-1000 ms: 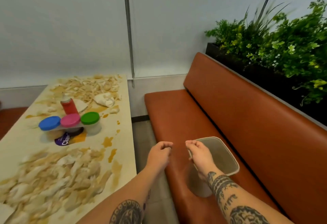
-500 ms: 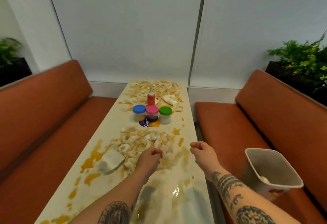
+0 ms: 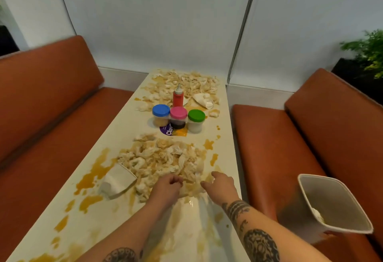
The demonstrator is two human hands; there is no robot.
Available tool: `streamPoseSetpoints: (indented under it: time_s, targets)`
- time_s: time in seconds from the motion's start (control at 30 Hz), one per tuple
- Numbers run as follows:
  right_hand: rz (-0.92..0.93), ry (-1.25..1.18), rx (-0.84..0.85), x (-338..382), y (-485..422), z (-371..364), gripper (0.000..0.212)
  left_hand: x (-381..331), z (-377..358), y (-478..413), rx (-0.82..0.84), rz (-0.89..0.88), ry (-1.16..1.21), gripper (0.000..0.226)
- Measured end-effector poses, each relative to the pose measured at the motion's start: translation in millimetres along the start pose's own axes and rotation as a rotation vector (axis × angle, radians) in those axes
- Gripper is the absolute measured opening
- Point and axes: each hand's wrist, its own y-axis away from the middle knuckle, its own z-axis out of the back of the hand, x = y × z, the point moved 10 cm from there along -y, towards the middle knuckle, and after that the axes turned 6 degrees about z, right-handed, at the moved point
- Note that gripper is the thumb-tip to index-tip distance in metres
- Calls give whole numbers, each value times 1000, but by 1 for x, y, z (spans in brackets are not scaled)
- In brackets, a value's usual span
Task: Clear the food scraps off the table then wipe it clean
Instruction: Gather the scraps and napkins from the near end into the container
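Left hand [image 3: 169, 187] sits at the near edge of the nearer scrap pile [image 3: 161, 158], knuckles up and fingers curled under; whether they pinch any scraps cannot be told. Right hand [image 3: 220, 185] is just beside it toward the right edge of the desk [image 3: 128, 129], fingers loosely extended toward the pile and gripping nothing; both forearms reach in from the near end over a wet, smeared patch.

The nearer scrap pile, pale torn bits soaked in orange sauce, spreads across the middle of the desk; a second, farther scrap pile [image 3: 186, 81] covers the end by the wall. Sauce smears [image 3: 97, 170] run along the left side, and a folded white napkin [image 3: 118, 181] lies touching the left edge of the nearer pile.

Between the piles stand three jars in a row, with a blue lid [image 3: 161, 110], a pink lid [image 3: 178, 112] and a green lid [image 3: 196, 115]; a red squeeze bottle [image 3: 178, 98] stands upright just behind them; a purple sticker [image 3: 166, 131] shows under them.

A pale bin [image 3: 331, 205] rests tilted on the right bench [image 3: 269, 148], well apart from the hands, with a pale scrap inside; the left bench [image 3: 41, 127] runs along the other side.
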Motion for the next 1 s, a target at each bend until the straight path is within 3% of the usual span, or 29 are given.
streamPoseSetpoints:
  time_s: [0.07,0.13,0.23,0.3,0.47,0.6,0.67,0.77,0.87,1.0]
  targets:
    - [38,166,-2,6,-8,-8,63,0,-5,-6,-11,4,19,21]
    - [129,331,-50,16,-8,-16,47,3,-9,-10,-17,6,37,20]
    - [249,392,-89,21,-4,-34,29,8,-12,-13,-39,13,58,18]
    - [282,294,-115,23,0,-35,24,13,-12,-14,-58,31,82,17]
    - [336,-219,-148,43,15,-14,10,11,-11,-13,-81,93,235,20]
    - [451,-248,-88,76,26,-3,10,2,-26,-5,57,187,553,35]
    - [513,-247,-13,90,33,-4,21,0,-28,-1,85,205,582,40]
    - [492,-283,-19,89,36,5,34,-4,-17,0,-24,192,513,39]
    - [371,-394,-125,68,26,23,36,-3,-7,3,-107,220,589,28]
    - [310,-328,-179,51,6,29,36,0,3,4,-140,236,710,14]
